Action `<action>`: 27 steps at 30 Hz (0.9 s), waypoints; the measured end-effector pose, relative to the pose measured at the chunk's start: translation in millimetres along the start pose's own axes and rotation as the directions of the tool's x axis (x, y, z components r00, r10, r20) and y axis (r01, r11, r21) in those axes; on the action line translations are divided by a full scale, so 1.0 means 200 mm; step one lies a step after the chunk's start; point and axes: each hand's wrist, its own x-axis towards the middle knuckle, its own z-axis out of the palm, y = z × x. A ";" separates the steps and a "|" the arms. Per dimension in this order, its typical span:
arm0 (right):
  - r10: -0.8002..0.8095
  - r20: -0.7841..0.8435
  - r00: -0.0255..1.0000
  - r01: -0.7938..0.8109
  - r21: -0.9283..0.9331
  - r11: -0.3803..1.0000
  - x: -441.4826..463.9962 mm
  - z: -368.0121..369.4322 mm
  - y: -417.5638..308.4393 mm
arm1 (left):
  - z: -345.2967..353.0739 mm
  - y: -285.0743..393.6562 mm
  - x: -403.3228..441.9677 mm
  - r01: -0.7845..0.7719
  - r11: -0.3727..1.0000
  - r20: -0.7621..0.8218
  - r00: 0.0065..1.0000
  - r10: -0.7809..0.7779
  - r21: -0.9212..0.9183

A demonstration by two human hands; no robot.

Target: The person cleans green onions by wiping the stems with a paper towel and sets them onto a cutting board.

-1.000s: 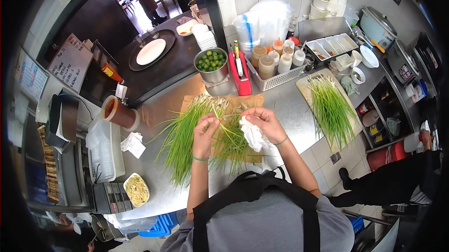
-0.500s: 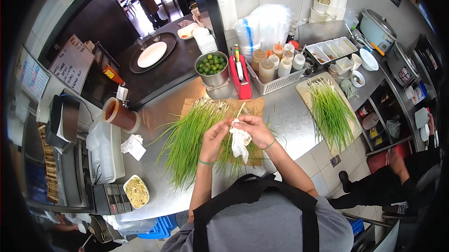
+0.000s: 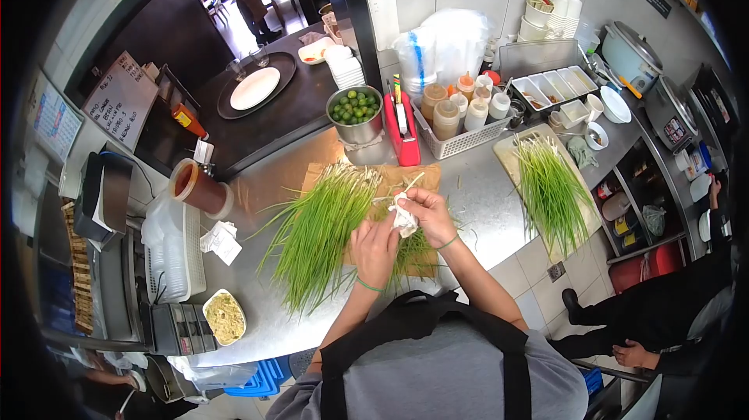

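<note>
Over the brown paper [image 3: 425,252], my right hand [image 3: 431,217] is closed round a crumpled white cloth [image 3: 405,221]. A pale stalk end [image 3: 414,181] sticks up past those fingers. My left hand [image 3: 376,247] is at the cloth's lower left, fingers pressed together against its edge; what they pinch is hidden. Just left of my hands lies a big spread of long green chives [image 3: 316,225], their whitish root ends towards the back. Some loose green leaves lie below my hands on the paper.
A cutting board [image 3: 511,156] with another bunch of chives [image 3: 550,190] lies to the right. Behind stand a pot of green limes [image 3: 355,112], a red holder [image 3: 402,139] and a sauce-bottle basket [image 3: 460,139]. At left are a bowl of chopped food [image 3: 225,318] and a sauce tub [image 3: 201,187]. Another person [image 3: 647,318] stands right.
My left hand has moved down and slightly right, below the cloth's top. The cloth is bunched higher in my right hand, and the stalk end leans further right. The person at right has shifted an arm.
</note>
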 end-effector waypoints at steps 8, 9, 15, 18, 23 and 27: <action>0.037 0.020 0.999 -0.037 -0.008 0.999 0.01 -0.03 -0.01 | -0.08 -0.06 0.05 0.224 0.950 0.064 0.975 -0.215 -0.218; 0.049 0.030 0.998 -0.049 0.008 0.999 0.01 -0.02 -0.02 | -0.06 -0.08 0.07 0.203 0.953 0.025 0.979 -0.202 -0.225; 0.061 0.061 0.996 -0.062 0.026 0.998 -0.01 0.02 -0.01 | 0.01 -0.15 0.05 0.289 0.873 0.155 0.957 -0.247 -0.394; 0.100 0.053 0.994 -0.098 -0.028 0.995 -0.02 0.02 -0.02 | -0.01 -0.14 0.04 0.289 0.883 0.198 0.953 -0.229 -0.370; 0.085 0.018 0.996 -0.086 0.047 0.995 0.02 -0.06 -0.04 | -0.02 -0.19 0.00 0.385 0.797 0.335 0.910 -0.244 -0.465; 0.097 -0.023 0.995 -0.094 0.117 0.989 0.01 -0.04 -0.06 | 0.03 -0.18 0.00 0.423 0.693 0.296 0.905 -0.304 -0.583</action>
